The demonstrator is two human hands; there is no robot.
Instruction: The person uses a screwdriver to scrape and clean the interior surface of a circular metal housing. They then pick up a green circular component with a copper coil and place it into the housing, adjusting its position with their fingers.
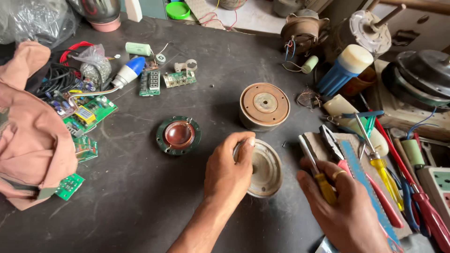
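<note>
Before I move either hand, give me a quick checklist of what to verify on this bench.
1. Left hand gripping the round metal plate: ok.
2. Right hand holding the yellow-handled screwdriver: ok.
3. Plate lying flat on the table: cannot tell, the hand hides its near edge.
4. Round magnet housing standing apart from the plate: ok.
5. Green-rimmed diaphragm out from under both hands: ok.

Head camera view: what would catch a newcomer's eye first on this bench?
Probably the left hand gripping a round metal cover at centre, with the right hand holding a yellow-handled screwdriver beside it. Behind sit a rusty cylindrical magnet housing and a green-rimmed diaphragm; green circuit boards lie left.
</note>
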